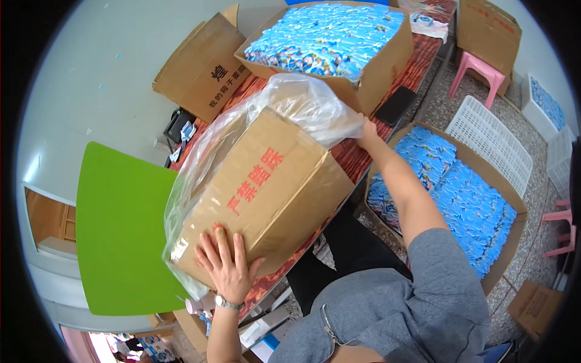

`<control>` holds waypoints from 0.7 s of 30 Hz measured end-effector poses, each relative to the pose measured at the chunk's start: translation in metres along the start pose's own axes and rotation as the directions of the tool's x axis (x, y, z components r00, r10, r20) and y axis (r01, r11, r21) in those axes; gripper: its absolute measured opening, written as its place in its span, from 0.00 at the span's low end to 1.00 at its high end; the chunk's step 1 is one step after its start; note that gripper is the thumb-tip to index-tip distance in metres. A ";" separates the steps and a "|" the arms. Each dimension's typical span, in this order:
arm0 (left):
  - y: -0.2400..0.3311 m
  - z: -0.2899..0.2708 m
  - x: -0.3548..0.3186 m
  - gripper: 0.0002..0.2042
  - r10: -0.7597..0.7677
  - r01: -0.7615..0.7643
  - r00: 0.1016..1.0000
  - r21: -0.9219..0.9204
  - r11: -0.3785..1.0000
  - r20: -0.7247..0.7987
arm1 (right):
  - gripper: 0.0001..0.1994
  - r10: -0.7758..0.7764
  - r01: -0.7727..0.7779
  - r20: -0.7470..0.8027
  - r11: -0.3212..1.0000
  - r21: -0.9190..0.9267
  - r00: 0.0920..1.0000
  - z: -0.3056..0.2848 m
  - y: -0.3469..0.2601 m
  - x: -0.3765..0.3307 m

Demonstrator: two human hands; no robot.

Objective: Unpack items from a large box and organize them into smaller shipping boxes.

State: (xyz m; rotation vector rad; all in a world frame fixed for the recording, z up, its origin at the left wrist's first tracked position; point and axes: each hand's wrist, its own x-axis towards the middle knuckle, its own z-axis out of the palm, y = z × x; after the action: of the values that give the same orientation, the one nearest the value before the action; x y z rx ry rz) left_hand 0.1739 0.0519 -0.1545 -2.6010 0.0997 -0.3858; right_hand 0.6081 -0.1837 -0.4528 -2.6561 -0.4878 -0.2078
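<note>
A brown cardboard box (266, 187) with red print lies on its side on the table, partly sheathed in a clear plastic bag (302, 103). My left hand (225, 263) presses flat with spread fingers on the box's near end. My right hand (367, 130) is at the far end, gripping the edge of the plastic bag where it bunches over the box.
An open carton of blue packets (327, 36) stands behind on the reddish table (354, 160), with a black phone (396, 106) beside it. A second carton of blue packets (472, 206) sits on the floor to the right. White crates (493, 142), pink stools (475, 72), a green panel (121, 230).
</note>
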 end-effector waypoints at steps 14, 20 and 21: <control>-0.012 0.013 0.009 0.43 -0.136 0.134 0.990 -0.073 0.988 -0.027 | 0.17 0.043 -0.311 0.313 -0.052 0.949 0.949 -0.117 -0.062 -0.153; -0.024 0.004 0.003 0.38 -0.065 0.040 0.989 -0.190 0.981 -0.130 | 0.19 0.073 -0.226 0.214 0.227 0.947 0.974 -0.128 -0.037 -0.222; -0.030 0.002 -0.004 0.36 -0.008 -0.030 0.983 -0.205 0.978 -0.181 | 0.18 0.080 -0.249 0.237 0.234 0.940 0.968 -0.134 -0.039 -0.233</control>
State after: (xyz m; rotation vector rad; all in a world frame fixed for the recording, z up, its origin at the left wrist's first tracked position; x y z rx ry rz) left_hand 0.1707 0.0793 -0.1420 -2.7620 0.2282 -0.6395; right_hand 0.3688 -0.2809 -0.3686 -1.4039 -0.2131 0.3010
